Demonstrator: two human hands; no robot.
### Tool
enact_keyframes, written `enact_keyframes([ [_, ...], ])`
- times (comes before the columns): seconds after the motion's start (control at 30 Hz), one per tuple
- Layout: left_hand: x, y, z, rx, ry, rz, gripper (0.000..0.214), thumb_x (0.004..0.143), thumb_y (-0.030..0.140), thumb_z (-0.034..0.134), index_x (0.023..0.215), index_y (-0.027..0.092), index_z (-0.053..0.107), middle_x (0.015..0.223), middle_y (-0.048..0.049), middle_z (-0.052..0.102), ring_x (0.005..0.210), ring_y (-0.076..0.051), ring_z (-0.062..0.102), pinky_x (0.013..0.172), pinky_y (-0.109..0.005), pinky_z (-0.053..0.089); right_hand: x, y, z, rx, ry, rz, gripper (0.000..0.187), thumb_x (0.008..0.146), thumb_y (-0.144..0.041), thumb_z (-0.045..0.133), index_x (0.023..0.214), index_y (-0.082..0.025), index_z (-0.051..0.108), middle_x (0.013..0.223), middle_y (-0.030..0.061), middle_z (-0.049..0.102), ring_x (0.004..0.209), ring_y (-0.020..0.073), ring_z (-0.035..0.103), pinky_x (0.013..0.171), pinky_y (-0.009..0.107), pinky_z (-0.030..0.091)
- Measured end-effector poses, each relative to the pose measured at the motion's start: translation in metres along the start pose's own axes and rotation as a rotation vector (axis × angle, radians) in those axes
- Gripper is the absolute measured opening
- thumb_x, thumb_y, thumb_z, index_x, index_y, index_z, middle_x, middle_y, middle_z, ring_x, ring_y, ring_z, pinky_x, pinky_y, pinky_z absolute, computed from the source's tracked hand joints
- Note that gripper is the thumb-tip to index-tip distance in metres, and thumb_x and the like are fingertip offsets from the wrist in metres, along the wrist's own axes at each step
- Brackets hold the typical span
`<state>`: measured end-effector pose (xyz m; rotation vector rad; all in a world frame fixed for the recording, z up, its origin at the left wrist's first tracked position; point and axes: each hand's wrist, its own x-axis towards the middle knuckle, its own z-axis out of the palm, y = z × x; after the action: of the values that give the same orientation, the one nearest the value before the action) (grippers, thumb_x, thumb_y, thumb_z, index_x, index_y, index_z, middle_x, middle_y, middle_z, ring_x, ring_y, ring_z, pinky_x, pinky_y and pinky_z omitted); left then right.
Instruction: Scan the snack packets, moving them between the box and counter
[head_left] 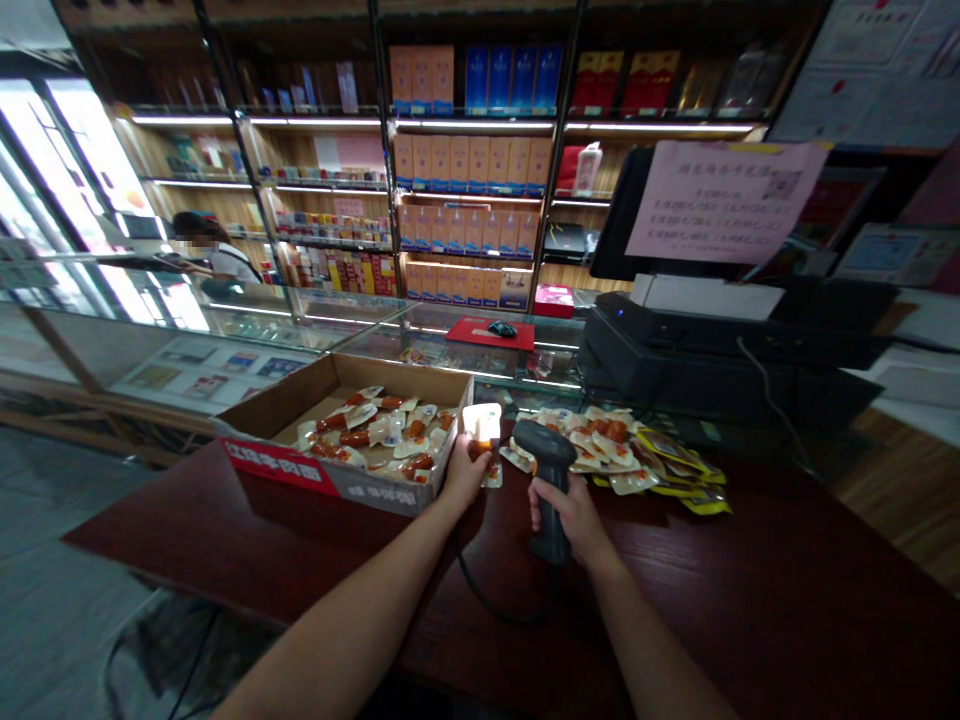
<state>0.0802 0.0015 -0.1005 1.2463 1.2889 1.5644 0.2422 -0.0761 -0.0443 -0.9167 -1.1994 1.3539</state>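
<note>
Gripping scanner, right hand, snack packet, left hand

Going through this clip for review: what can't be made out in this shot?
Head view:
Packet in the left hand: print washed out by glare from the scanner in the right hand.
Sign on the monitor: small print too small to read.
Shelf boxes: labels too small to read.
</note>
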Motion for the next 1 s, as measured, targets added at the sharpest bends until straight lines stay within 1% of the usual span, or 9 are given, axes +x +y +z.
enact_keyframes([
  [0.1, 0.0, -0.001, 0.0, -0.03, 0.003, -0.012, 0.026, 0.062, 0.013, 0.061, 0.085, 0.017, 0.049, 0.081, -0.0022, 0.062, 0.078, -0.017, 0.06, 0.074, -0.03, 0.046, 0.0, 0.0, 0.0, 0.009, 0.022, -0.008, 0.025, 0.067, -0.036, 0.068, 0.062, -0.016, 0.053, 0.048, -0.0043, 0.055, 0.034, 0.0094, 0.049, 0.033, 0.022, 0.044],
  [0.23, 0.001, -0.003, -0.001, -0.111, -0.002, -0.002, 0.035, 0.058, 0.012, 0.065, 0.091, 0.016, 0.051, 0.089, -0.0037, 0.064, 0.086, -0.018, 0.061, 0.08, -0.032, 0.046, 0.002, -0.003, 0.0, 0.043, 0.113, 0.022, 0.026, 0.062, -0.036, 0.071, 0.064, -0.017, 0.054, 0.047, -0.0044, 0.056, 0.033, 0.0103, 0.05, 0.031, 0.022, 0.044],
  [0.4, -0.001, 0.007, 0.008, -0.233, -0.09, -0.049, 0.045, 0.057, 0.022, 0.07, 0.097, 0.015, 0.052, 0.088, -0.0064, 0.066, 0.081, -0.02, 0.063, 0.075, -0.034, 0.049, 0.004, -0.024, -0.016, 0.059, 0.248, 0.005, 0.028, 0.063, -0.038, 0.069, 0.059, -0.016, 0.053, 0.042, -0.0039, 0.055, 0.031, 0.0098, 0.048, 0.031, 0.022, 0.044],
  [0.47, -0.002, 0.016, 0.018, -0.231, -0.115, -0.059, 0.055, 0.056, 0.023, 0.072, 0.105, 0.015, 0.049, 0.082, -0.0048, 0.065, 0.076, -0.019, 0.064, 0.071, -0.032, 0.05, 0.002, -0.037, -0.029, 0.071, 0.293, -0.021, 0.027, 0.062, -0.039, 0.07, 0.064, -0.017, 0.054, 0.045, -0.0041, 0.056, 0.033, 0.0101, 0.05, 0.032, 0.022, 0.045],
  [0.53, -0.001, 0.025, 0.032, -0.188, -0.119, -0.06, 0.057, 0.057, 0.023, 0.073, 0.108, 0.015, 0.047, 0.077, -0.003, 0.064, 0.07, -0.017, 0.063, 0.066, -0.03, 0.049, -0.002, -0.049, -0.042, 0.078, 0.329, -0.049, 0.029, 0.06, -0.039, 0.072, 0.067, -0.017, 0.054, 0.048, -0.0045, 0.057, 0.034, 0.0105, 0.051, 0.032, 0.022, 0.046],
  [0.7, 0.01, 0.05, 0.082, -0.078, -0.132, -0.037, 0.037, 0.062, 0.019, 0.07, 0.093, 0.015, 0.051, 0.078, -0.0049, 0.064, 0.07, -0.016, 0.063, 0.064, -0.027, 0.048, -0.02, -0.063, -0.072, 0.134, 0.417, -0.105, 0.033, 0.058, -0.039, 0.075, 0.073, -0.018, 0.055, 0.049, -0.0056, 0.057, 0.035, 0.0101, 0.052, 0.032, 0.021, 0.046],
  [0.83, 0.021, 0.056, 0.117, 0.137, -0.14, -0.016, 0.033, 0.063, 0.017, 0.069, 0.093, 0.015, 0.056, 0.078, -0.0055, 0.065, 0.073, -0.017, 0.062, 0.071, -0.029, 0.046, -0.032, -0.063, -0.085, 0.159, 0.482, -0.099, 0.034, 0.057, -0.039, 0.076, 0.077, -0.018, 0.056, 0.048, -0.0057, 0.058, 0.034, 0.0105, 0.051, 0.031, 0.021, 0.046],
  [0.9, 0.023, 0.054, 0.126, 0.306, -0.144, 0.045, 0.024, 0.062, 0.019, 0.07, 0.084, 0.016, 0.06, 0.08, -0.0072, 0.065, 0.082, -0.02, 0.061, 0.078, -0.031, 0.044, -0.037, -0.064, -0.089, 0.14, 0.497, -0.105, 0.036, 0.058, -0.039, 0.076, 0.078, -0.018, 0.056, 0.048, -0.0053, 0.058, 0.035, 0.0105, 0.051, 0.031, 0.021, 0.047],
  [1.0, 0.023, 0.051, 0.13, 0.509, -0.142, 0.132, 0.015, 0.063, 0.026, 0.069, 0.072, 0.017, 0.063, 0.088, -0.011, 0.064, 0.094, -0.026, 0.058, 0.084, -0.035, 0.04, -0.042, -0.067, -0.092, 0.12, 0.514, -0.12, 0.034, 0.059, -0.038, 0.076, 0.077, -0.017, 0.056, 0.049, -0.005, 0.059, 0.036, 0.0104, 0.052, 0.032, 0.022, 0.048],
])
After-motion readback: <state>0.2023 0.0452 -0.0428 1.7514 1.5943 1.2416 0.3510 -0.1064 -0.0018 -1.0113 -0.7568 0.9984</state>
